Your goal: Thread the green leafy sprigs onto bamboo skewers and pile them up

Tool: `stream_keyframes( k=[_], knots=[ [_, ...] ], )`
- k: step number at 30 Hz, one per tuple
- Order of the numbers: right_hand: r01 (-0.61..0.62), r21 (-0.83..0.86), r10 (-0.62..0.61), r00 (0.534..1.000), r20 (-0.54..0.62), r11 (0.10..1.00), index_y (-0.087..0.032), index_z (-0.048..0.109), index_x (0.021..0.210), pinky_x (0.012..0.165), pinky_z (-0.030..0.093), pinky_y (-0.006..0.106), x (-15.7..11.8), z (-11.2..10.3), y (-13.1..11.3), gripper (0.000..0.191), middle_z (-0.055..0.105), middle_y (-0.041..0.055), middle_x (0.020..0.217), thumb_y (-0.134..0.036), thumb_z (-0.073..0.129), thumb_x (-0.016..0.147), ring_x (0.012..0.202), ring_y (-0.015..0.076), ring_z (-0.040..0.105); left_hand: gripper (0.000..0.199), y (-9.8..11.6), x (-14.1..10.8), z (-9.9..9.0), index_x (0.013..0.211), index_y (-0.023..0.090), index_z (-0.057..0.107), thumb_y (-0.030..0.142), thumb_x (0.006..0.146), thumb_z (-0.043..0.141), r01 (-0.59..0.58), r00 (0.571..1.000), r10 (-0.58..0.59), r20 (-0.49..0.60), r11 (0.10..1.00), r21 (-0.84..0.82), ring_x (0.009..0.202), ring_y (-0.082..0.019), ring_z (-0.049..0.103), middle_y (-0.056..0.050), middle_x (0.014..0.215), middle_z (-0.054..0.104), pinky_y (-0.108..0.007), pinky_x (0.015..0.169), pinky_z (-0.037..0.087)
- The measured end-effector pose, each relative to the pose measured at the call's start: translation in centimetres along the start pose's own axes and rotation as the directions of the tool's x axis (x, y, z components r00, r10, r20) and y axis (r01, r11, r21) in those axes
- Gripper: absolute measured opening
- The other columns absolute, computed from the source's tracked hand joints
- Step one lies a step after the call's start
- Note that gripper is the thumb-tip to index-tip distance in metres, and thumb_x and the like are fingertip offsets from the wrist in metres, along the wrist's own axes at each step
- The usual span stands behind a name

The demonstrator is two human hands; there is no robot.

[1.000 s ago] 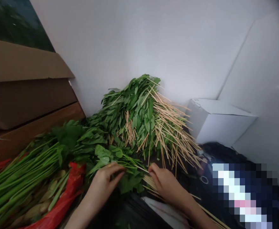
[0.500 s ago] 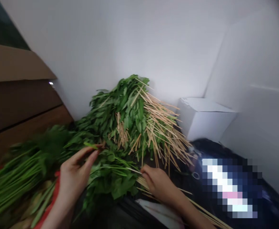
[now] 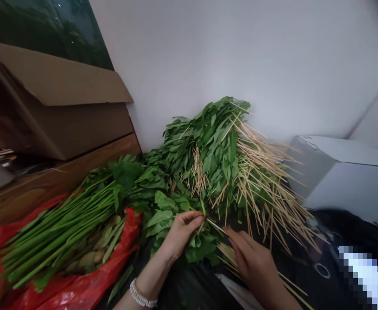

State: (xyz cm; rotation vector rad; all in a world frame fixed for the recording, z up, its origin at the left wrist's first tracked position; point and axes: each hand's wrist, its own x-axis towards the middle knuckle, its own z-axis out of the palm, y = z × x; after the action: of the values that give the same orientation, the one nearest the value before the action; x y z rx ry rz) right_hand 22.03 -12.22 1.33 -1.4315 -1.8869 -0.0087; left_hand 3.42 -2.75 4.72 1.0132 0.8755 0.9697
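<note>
Near the lower middle, my left hand point(image 3: 185, 228) pinches a green stem point(image 3: 203, 209) between thumb and fingertips. My right hand point(image 3: 252, 249) is closed on a thin wooden skewer point(image 3: 215, 226), whose far end meets the stem at my left fingertips. Loose green leaves point(image 3: 163, 215) lie under and beside my left hand. Behind both hands rises a heap of leafy greens point(image 3: 205, 137) with many skewers point(image 3: 266, 168) sticking out to the right. More skewers point(image 3: 229, 258) lie beneath my right hand.
Long green stems point(image 3: 66, 228) lie on a red plastic bag point(image 3: 88, 288) at the left. Behind them, a cardboard box point(image 3: 82, 125) stands on a wooden surface point(image 3: 111, 159). A white box point(image 3: 347, 181) and black plastic point(image 3: 347, 224) are at the right, against the white wall point(image 3: 227, 56).
The view has turned left, showing more of the red bag and cardboard box. My left hand has come closer to my right, bringing the stem to the skewer tip.
</note>
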Motion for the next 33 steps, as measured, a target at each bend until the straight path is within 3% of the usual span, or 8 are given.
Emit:
stream_keyframes(
  k=[9,19,26,33],
  knots=[
    [0.071,-0.122,-0.075,0.997,-0.027,0.990,-0.022,0.054,0.131,0.064,0.049,0.026,-0.6,0.2,0.2,0.039,0.066,0.0061,0.080,-0.015,0.037,0.097,0.067,0.0156,0.065,0.030,0.0,-0.7,-0.2,0.081,0.014,0.075,0.035,0.061,0.083,-0.031,0.999,0.031,0.015,1.000,0.001,0.058,-0.010,0.057,-0.002,0.069,0.070,-0.021,0.060,0.047],
    [0.091,-0.158,-0.097,0.995,-0.032,0.983,-0.020,0.057,0.127,0.065,0.048,0.025,-0.5,-0.1,-0.3,0.037,0.067,0.0056,0.079,-0.015,0.037,0.097,0.067,0.0140,0.064,0.028,-0.2,-0.8,-0.2,0.074,0.013,0.076,0.038,0.062,0.082,-0.028,1.000,0.027,0.009,0.997,0.073,0.057,-0.010,0.055,-0.002,0.064,0.067,-0.020,0.056,0.045],
    [0.189,-0.179,-0.207,0.974,-0.090,0.965,-0.011,0.060,0.121,0.063,0.046,0.022,0.2,-0.6,-0.5,0.034,0.064,0.0046,0.074,-0.011,0.038,0.096,0.065,0.0121,0.063,0.028,0.0,-0.8,-0.2,0.074,0.014,0.077,0.037,0.060,0.083,-0.045,0.999,0.045,-0.005,0.996,0.079,0.057,-0.010,0.056,-0.002,0.063,0.069,-0.020,0.058,0.045],
    [0.201,-0.209,-0.222,0.971,-0.084,0.957,-0.011,0.058,0.122,0.063,0.043,0.022,0.2,-0.6,-0.5,0.034,0.063,0.0037,0.075,-0.009,0.038,0.095,0.065,0.0118,0.062,0.025,-0.3,-0.6,-0.5,0.072,0.015,0.077,0.035,0.059,0.084,-0.068,0.997,0.072,-0.024,0.990,0.121,0.056,-0.010,0.057,-0.001,0.064,0.070,-0.019,0.057,0.045]
  ],
)
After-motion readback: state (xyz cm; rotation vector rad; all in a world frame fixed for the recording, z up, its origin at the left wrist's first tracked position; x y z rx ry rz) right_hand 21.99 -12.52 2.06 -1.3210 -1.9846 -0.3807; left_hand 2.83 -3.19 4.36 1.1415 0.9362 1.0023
